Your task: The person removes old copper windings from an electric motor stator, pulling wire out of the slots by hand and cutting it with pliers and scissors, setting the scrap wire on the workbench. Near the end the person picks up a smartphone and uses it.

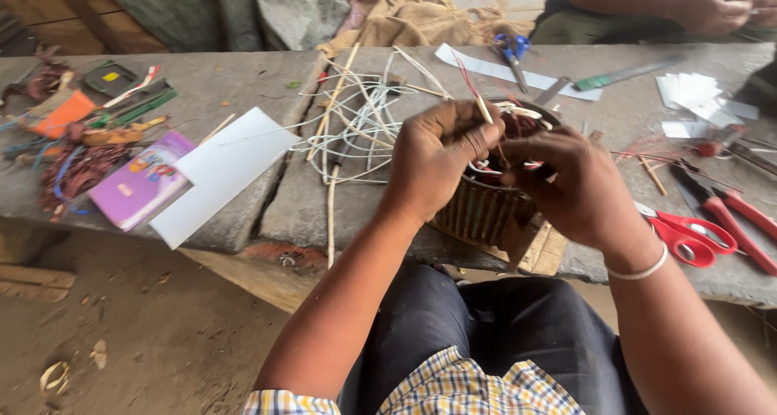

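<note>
A round ribbed motor stator (482,211) with reddish copper windings sits on the stone bench edge in front of me. My left hand (435,156) rests over its top left rim, pinching a thin pale stick (483,107) and a red wire that stick up. On the right side of the rim, my right hand (576,187) has its fingers curled over the windings and the white sleeving. Whether the right fingers grip a wire is hidden.
A tangle of white wire (356,127) lies behind the stator. Red-handled scissors (688,233) and red pliers (732,212) lie right. White sheet (222,172), purple booklet (142,180) and clutter lie left. Blue scissors (511,51) and another person's hands (716,6) are at the far side.
</note>
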Motion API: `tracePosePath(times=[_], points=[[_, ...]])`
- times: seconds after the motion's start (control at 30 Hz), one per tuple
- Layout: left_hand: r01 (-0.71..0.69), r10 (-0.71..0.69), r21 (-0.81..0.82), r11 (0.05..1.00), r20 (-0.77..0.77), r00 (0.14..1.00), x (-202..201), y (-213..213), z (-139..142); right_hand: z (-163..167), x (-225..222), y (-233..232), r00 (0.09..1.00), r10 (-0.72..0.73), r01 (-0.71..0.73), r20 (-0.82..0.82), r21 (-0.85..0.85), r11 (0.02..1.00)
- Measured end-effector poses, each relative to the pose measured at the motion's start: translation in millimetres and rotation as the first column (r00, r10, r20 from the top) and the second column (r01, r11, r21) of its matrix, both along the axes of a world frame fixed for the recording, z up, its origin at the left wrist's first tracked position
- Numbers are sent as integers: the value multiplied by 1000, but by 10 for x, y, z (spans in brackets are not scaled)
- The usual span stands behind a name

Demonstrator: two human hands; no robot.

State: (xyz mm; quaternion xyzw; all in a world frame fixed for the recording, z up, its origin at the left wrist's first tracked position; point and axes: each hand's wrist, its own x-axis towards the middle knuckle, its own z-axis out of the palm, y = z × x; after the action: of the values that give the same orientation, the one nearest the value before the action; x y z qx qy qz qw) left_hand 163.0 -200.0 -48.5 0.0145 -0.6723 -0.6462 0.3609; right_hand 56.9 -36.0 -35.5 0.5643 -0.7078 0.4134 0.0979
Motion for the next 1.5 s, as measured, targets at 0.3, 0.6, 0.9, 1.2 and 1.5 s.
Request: tracePosePath(times=[0.3,0.6,0.9,1.2,1.5], points=[[-53,78,-194,980,126,989,-229,108,-166,-441,-228,-25,998,-63,64,23,-33,997],[-80,123,-283,956,138,983,-319,133,-126,-412,-286,9,996,-75,74,-48,-31,997],[-49,98,-300,953,150,984,-300,206,-108,-472,-299,61,989,-114,114,-91,-8,993],[-7,83,-298,955,242,967,-415,163,-128,-508,-314,142,992,-113,110,-62,-46,993],[-62,181,-420,905,250,951,-404,256,-98,-513,-351,162,993,-111,109,-50,-42,993]])
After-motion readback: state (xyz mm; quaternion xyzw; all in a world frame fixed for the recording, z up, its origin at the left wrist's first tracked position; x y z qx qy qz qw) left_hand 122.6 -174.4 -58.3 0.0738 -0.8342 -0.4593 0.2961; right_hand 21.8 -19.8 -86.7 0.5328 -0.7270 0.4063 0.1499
